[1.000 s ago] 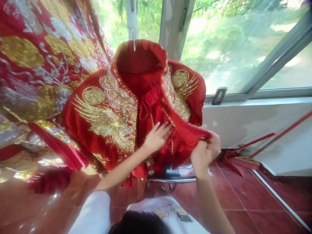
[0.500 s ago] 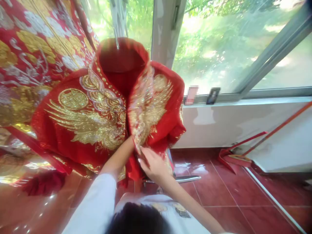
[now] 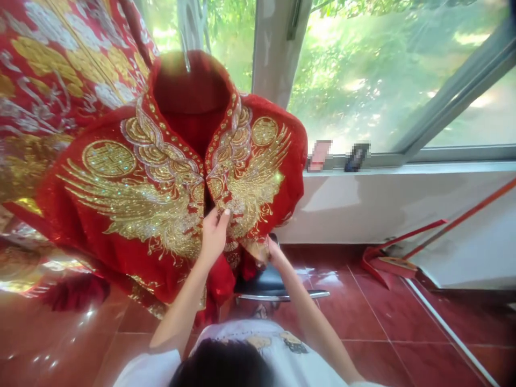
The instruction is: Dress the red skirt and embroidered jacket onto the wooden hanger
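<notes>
A red jacket [image 3: 177, 269] with a stand-up collar and gold embroidery hangs in front of me. Its front opening parts below the collar. My left hand [image 3: 214, 232] pinches the jacket's front edge just below the chest, thumb on the outside. Lower and to the right, my right hand [image 3: 273, 250] grips the jacket's bottom hem, where a pale underside shows turned out. The fingertips of that hand are partly hidden by the cloth.
A red garment [image 3: 60, 70] with white and gold embroidery hangs at left. A black stool [image 3: 266, 287] stands behind the jacket. Windows [image 3: 363, 80] line the back, with two blurred small items on the sill [image 3: 443, 167]. A dustpan [image 3: 377, 263] and broom [image 3: 397, 264] rest at right.
My left hand has come out from inside the front opening to its edge. My right hand has moved right along the hem. The jacket's right-side front panel, lifted before, now lies flatter.
</notes>
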`<control>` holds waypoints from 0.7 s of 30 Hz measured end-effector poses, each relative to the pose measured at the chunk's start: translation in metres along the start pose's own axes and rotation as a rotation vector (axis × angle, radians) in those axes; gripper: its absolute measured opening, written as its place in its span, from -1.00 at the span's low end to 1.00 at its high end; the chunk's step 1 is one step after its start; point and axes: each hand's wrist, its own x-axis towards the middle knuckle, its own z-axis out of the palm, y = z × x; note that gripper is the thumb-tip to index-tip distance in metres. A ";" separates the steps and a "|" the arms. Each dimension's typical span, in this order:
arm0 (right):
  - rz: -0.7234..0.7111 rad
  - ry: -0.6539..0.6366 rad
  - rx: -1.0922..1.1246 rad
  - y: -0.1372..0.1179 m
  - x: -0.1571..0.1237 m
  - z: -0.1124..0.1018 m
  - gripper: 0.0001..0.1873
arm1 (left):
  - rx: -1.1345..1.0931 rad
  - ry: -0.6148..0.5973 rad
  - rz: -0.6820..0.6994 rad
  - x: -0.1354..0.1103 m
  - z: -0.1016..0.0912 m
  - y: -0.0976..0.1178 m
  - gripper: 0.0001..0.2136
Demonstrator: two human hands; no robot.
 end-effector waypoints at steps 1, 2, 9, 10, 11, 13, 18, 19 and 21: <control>-0.007 0.018 -0.034 0.006 -0.003 0.008 -0.64 | 0.021 0.018 0.001 0.001 0.002 0.001 -0.70; -0.018 0.051 -0.073 0.014 -0.007 0.014 -0.65 | 0.058 0.006 -0.002 0.002 0.003 0.002 -0.71; -0.301 0.372 -0.197 0.009 -0.038 0.002 -0.62 | 0.450 -0.316 -0.015 -0.028 -0.035 0.069 -0.73; -0.386 0.452 -0.186 -0.010 -0.042 -0.004 -0.56 | 0.497 -0.279 0.068 -0.033 -0.046 0.091 -0.81; -0.483 0.539 -0.170 -0.035 -0.047 -0.009 -0.49 | 0.575 -0.181 0.190 -0.034 -0.057 0.113 -0.81; -0.713 0.667 -0.142 -0.098 -0.060 -0.016 -0.41 | 0.820 0.112 0.492 -0.022 -0.077 0.158 -0.82; -1.666 0.493 -0.412 -0.274 -0.104 0.012 -0.65 | 1.122 0.017 0.695 0.070 -0.097 0.212 -0.43; -1.693 0.304 -0.552 -0.302 -0.111 0.022 -0.64 | 1.069 -0.038 0.663 0.088 -0.097 0.211 -0.41; -1.665 0.013 -0.753 -0.343 -0.121 0.040 -0.60 | 0.998 -0.098 0.614 0.115 -0.094 0.205 -0.55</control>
